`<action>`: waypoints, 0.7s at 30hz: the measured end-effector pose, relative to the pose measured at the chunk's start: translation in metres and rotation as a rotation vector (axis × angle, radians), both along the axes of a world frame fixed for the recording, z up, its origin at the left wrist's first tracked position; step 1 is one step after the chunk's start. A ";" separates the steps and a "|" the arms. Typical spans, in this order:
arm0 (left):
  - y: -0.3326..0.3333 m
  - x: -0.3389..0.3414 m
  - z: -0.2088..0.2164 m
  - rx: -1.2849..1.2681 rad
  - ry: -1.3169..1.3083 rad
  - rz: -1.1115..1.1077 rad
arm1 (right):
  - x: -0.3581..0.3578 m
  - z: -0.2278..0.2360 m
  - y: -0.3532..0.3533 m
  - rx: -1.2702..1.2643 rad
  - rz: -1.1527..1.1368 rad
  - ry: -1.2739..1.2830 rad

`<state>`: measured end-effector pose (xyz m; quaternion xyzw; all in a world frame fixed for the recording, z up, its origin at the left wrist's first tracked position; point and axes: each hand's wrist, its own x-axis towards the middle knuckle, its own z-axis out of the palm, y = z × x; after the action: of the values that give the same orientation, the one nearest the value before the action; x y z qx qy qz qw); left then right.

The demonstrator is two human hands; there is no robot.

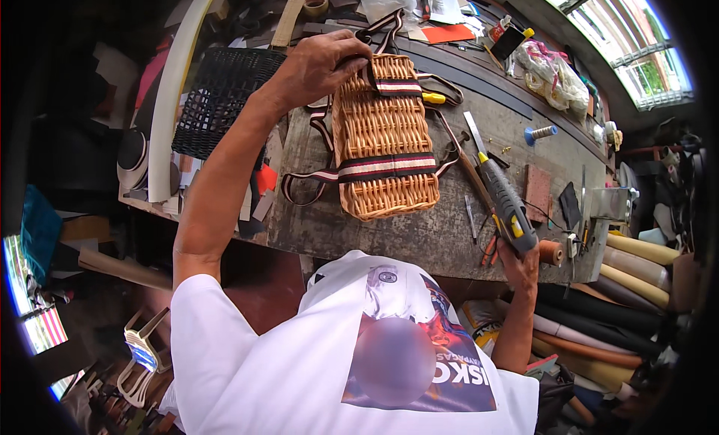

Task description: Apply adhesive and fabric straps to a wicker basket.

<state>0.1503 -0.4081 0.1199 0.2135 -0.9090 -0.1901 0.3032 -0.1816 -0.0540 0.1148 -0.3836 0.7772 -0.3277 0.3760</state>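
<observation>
A tan wicker basket (386,128) lies on the worn worktable with striped black, cream and maroon straps (389,167) across it. Loose strap loops spread out at both sides. At its top left corner is my left hand (326,64), fingers closed on the striped strap by the rim; the fingertips are partly hidden. My right hand (519,261), at the table's near right, is closed round the rear of a grey-and-yellow glue gun (503,192) that points up and left. A flat pale blade (472,132) shows just beyond its tip; whether they are joined I cannot tell.
A black woven basket (221,90) stands on the left. Near the right hand are a brown thread spool (551,252), orange-handled pliers (489,249) and a wooden-handled hammer (475,177). A blue spool (541,134) and plastic bag (554,75) are farther back. Rolled material (636,259) fills the right.
</observation>
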 end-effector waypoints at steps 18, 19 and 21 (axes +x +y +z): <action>-0.007 -0.021 0.014 -0.222 -0.080 -0.108 | 0.162 0.069 -0.125 -0.310 0.523 0.976; -0.009 -0.022 0.014 -0.213 -0.078 -0.123 | 0.165 0.070 -0.127 -0.303 0.524 0.981; -0.013 -0.023 0.012 -0.207 -0.070 -0.135 | 0.169 0.071 -0.129 -0.240 0.505 1.002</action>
<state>0.1275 -0.4212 0.1315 0.1258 -0.9461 -0.1077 0.2783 -0.0122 -0.1832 0.1858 -0.7060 0.7020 -0.0918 -0.0181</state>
